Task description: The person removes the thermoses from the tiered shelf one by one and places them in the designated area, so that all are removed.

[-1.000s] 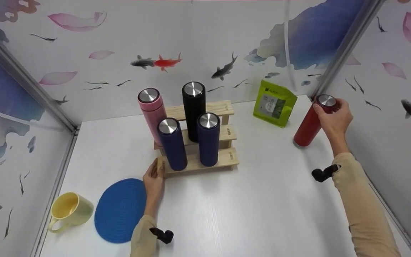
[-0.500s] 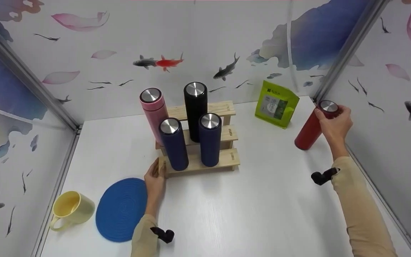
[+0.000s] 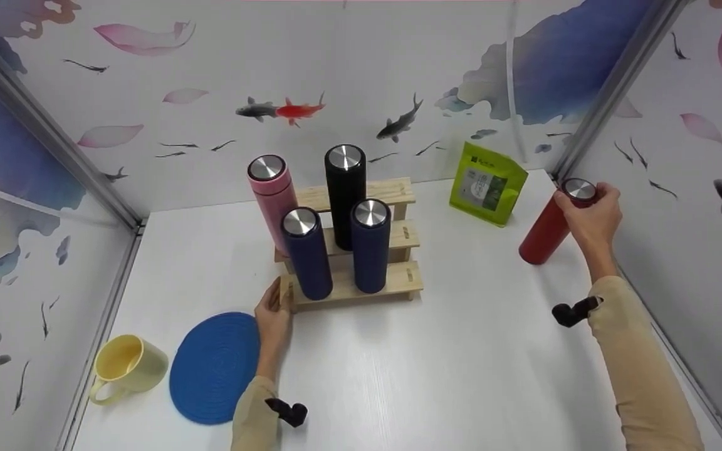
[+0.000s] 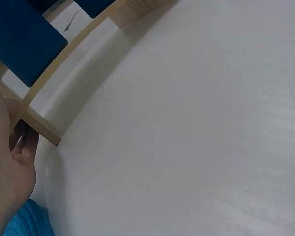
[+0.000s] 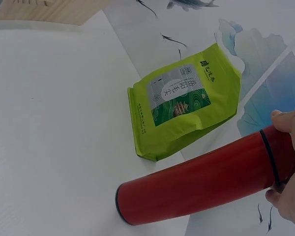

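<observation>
One white bench (image 3: 461, 357) carries it all. Rack (image 3: 402, 274) stands toward the back edge, four bottles (image 3: 371, 254) on it. Red bottle (image 3: 544, 235) is near the back right corner, roughly upright; I can't tell if its base touches. Bag (image 3: 487, 185) sits by the back edge, between bottle and rack. Right hand (image 3: 594, 218) clamped on the red bottle's top, thumb and fingers opposed; left hand (image 3: 273, 322) pinches the rack's front left end. I'd want that brace firm, the red bottle vertical, its base clear of the bag.
</observation>
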A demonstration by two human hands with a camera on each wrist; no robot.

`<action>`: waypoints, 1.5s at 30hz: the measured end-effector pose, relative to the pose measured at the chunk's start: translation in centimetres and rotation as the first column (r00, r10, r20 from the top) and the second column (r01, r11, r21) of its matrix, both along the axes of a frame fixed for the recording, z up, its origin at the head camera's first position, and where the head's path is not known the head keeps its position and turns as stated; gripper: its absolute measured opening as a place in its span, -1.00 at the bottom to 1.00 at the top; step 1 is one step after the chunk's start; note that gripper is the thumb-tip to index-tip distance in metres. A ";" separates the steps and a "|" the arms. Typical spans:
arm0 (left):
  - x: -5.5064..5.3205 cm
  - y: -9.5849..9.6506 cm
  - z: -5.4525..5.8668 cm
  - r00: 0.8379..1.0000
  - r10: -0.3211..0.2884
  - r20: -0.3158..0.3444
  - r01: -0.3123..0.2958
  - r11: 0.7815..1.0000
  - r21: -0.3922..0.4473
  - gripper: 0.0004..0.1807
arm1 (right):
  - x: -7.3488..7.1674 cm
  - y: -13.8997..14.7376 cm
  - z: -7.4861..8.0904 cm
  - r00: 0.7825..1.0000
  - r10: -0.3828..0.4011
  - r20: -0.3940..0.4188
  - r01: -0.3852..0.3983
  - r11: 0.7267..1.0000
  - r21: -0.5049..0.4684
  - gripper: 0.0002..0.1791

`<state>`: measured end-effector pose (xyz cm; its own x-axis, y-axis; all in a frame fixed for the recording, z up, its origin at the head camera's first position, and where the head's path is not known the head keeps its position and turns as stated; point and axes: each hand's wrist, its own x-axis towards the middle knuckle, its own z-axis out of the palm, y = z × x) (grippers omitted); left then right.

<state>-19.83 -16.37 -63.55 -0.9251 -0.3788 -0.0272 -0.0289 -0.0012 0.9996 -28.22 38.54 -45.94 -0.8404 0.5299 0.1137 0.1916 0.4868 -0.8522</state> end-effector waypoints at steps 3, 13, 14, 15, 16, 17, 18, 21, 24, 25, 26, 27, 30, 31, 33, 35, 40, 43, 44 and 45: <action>0.0 -0.1 -0.1 1.000 0.007 -0.014 -0.007 1.000 -0.012 -0.49 | 0.0 -0.2 0.7 1.000 0.012 -0.027 -0.012 1.000 0.006 -0.08; 0.1 -0.2 -0.3 1.000 0.012 0.004 -0.012 1.000 -0.018 -0.49 | -0.7 -2.0 3.2 0.994 0.026 -0.106 -0.022 0.999 0.034 -0.11; 0.1 -0.2 -0.4 1.000 0.014 0.006 -0.013 1.000 -0.017 -0.49 | -0.8 -2.2 3.5 0.993 0.028 -0.119 -0.024 0.999 0.037 -0.11; 0.1 -0.2 -0.3 1.000 0.013 0.006 -0.012 1.000 -0.021 -0.49 | -0.9 -2.5 3.8 0.991 0.032 -0.130 -0.026 0.999 0.042 -0.11; 0.1 -0.1 -0.3 1.000 0.012 0.005 -0.012 1.000 -0.023 -0.48 | -0.9 -2.8 4.0 0.989 0.036 -0.143 -0.029 0.998 0.049 -0.10; 0.1 -0.1 -0.3 1.000 0.012 0.002 -0.012 1.000 -0.021 -0.48 | -0.9 -3.1 4.3 0.986 0.043 -0.159 -0.034 0.998 0.060 -0.10; 0.1 -0.1 -0.3 1.000 0.013 0.001 -0.013 1.000 -0.019 -0.49 | -1.0 -3.4 4.5 0.983 0.051 -0.177 -0.039 0.997 0.073 -0.10; 0.1 -0.1 -0.4 1.000 0.010 0.003 -0.009 1.000 -0.017 -0.49 | -1.0 -4.3 5.0 0.975 0.082 -0.207 -0.060 0.992 0.110 -0.10; 0.2 0.0 -0.3 1.000 0.006 0.008 -0.006 1.000 -0.001 -0.48 | -0.8 -5.2 5.4 0.969 0.117 -0.216 -0.088 0.987 0.136 -0.11; 0.2 0.0 -0.3 1.000 0.003 0.008 -0.003 1.000 0.004 -0.48 | -0.7 -5.5 5.5 0.969 0.126 -0.212 -0.097 0.985 0.140 -0.11; 0.2 0.0 -0.2 1.000 0.001 0.006 -0.001 1.000 0.011 -0.48 | -0.7 -5.8 5.7 0.968 0.134 -0.213 -0.105 0.984 0.143 -0.11; 0.3 0.0 -0.2 1.000 -0.001 0.004 0.001 1.000 0.013 -0.48 | -0.6 -6.1 5.8 0.968 0.140 -0.210 -0.110 0.983 0.147 -0.11; 0.3 0.1 0.0 1.000 -0.003 -0.005 0.004 1.000 0.018 -0.47 | -0.3 -7.0 6.5 0.964 0.158 -0.212 -0.129 0.981 0.145 -0.10; 0.3 0.1 0.0 1.000 -0.004 -0.012 0.004 1.000 0.019 -0.47 | -0.3 -7.2 6.6 0.963 0.162 -0.213 -0.133 0.981 0.144 -0.10; 0.3 0.1 0.0 1.000 -0.003 -0.023 0.003 1.000 0.019 -0.47 | -0.2 -7.9 7.0 0.959 0.174 -0.222 -0.146 0.979 0.140 -0.10; 0.2 0.0 -0.1 1.000 -0.001 -0.026 0.002 1.000 0.024 -0.47 | -0.1 -8.5 7.4 0.954 0.187 -0.234 -0.159 0.978 0.134 -0.10; 0.3 0.0 0.0 1.000 -0.003 -0.018 0.003 1.000 0.025 -0.47 | 0.1 -10.0 8.1 0.937 0.226 -0.267 -0.198 0.972 0.128 -0.14; 0.5 0.0 0.7 1.000 -0.013 -0.007 0.013 1.000 0.023 -0.47 | 0.3 -10.9 8.6 0.925 0.254 -0.283 -0.226 0.965 0.130 -0.15; 0.6 0.1 1.1 1.000 -0.019 -0.005 0.019 1.000 0.020 -0.47 | 0.3 -11.2 8.8 0.921 0.263 -0.288 -0.234 0.963 0.131 -0.15; 0.8 0.1 1.5 1.000 -0.025 -0.003 0.025 1.000 0.019 -0.47 | 0.4 -11.6 9.0 0.916 0.272 -0.293 -0.244 0.961 0.130 -0.15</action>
<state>-19.08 -16.28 -62.03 -0.9344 -0.3548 -0.0317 -0.0266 -0.0194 0.9995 -27.78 26.97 -36.95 -0.8635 0.2751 0.4226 -0.2133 0.5602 -0.8004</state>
